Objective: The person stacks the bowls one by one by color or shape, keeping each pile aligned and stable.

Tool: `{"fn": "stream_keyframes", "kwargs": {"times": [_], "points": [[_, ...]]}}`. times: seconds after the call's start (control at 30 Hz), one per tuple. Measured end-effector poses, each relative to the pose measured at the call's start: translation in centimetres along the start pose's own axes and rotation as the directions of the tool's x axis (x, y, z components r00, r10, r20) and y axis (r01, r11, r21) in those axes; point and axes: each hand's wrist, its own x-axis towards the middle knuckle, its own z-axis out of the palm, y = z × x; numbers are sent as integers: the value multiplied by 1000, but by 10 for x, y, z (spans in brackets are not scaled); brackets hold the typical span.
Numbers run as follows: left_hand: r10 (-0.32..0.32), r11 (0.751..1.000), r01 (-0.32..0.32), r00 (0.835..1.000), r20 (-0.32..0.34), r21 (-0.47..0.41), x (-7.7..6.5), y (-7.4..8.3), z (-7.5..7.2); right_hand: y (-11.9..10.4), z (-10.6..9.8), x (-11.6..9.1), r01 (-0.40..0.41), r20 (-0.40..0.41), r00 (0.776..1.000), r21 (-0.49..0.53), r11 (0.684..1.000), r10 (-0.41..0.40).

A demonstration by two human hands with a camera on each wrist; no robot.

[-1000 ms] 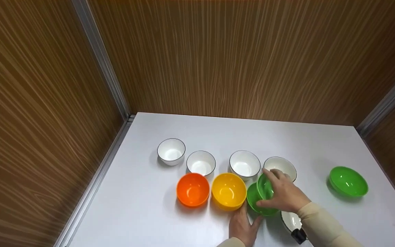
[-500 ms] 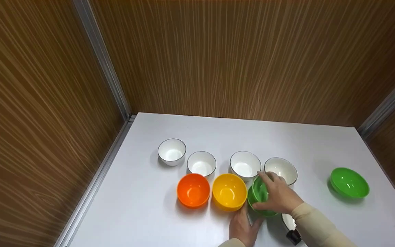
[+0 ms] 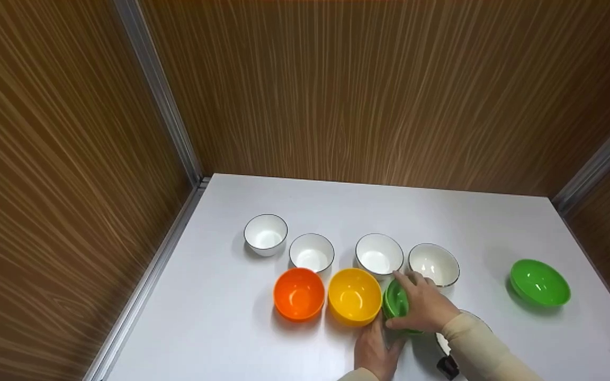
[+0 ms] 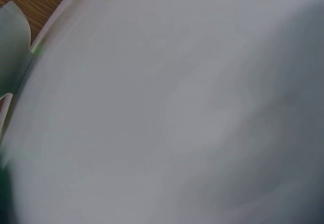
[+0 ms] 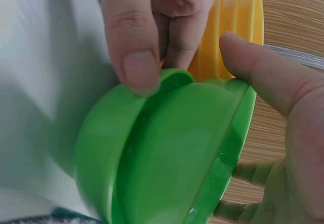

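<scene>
Compared with a second ago, the upper green bowl [image 3: 397,297] has come down and leftward into the lower green bowl [image 3: 388,309], and the right hand [image 3: 425,304] has travelled with it; the left hand [image 3: 374,353] stays where it was.

On the white table [image 3: 194,307], from left to right: a first white bowl [image 3: 266,235] with a thin dark rim stands nearest the far left corner. Next, a second white bowl [image 3: 311,253] sits just behind an orange bowl [image 3: 298,294]. Just beside that are nested yellow bowls [image 3: 355,297], their stacked rims showing in the right wrist view. A third white bowl [image 3: 379,254] stands behind them, towards the far edge.

Between the yellow bowls and the right hand are the two green bowls, the upper one tilted inside the lower. The left hand's thumb touches the lower bowl's rim; its other fingers are partly hidden, so I cannot tell whether it grips. The right hand holds the upper bowl, thumb and fingers spread across its rim. The two hands are near each other but apart.

Beyond the right hand stands a fourth white bowl [image 3: 435,263]. A fifth white bowl [image 3: 443,345] is partly covered by the right sleeve [image 3: 482,346]. Near the right edge, well apart, stands another green bowl [image 3: 539,282].
</scene>
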Motion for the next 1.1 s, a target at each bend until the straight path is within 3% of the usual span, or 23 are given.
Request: {"fn": "stream_keyframes", "kwargs": {"times": [0.23, 0.47, 0.63, 1.1], "points": [[3, 1000, -3, 1000, -2, 12, -1, 0, 0, -2, 5, 2, -17, 18, 1000, -33, 999, 18], [61, 998, -60, 997, -48, 15, -2, -2, 1, 0, 15, 3, -43, 13, 999, -59, 997, 44], [37, 999, -37, 999, -16, -8, -1, -2, 0, 1, 18, 4, -56, 10, 998, -62, 997, 56], [11, 1000, -11, 1000, 5, 4, -2, -2, -1, 9, 12, -1, 33, 39, 999, 7, 999, -33]]}}
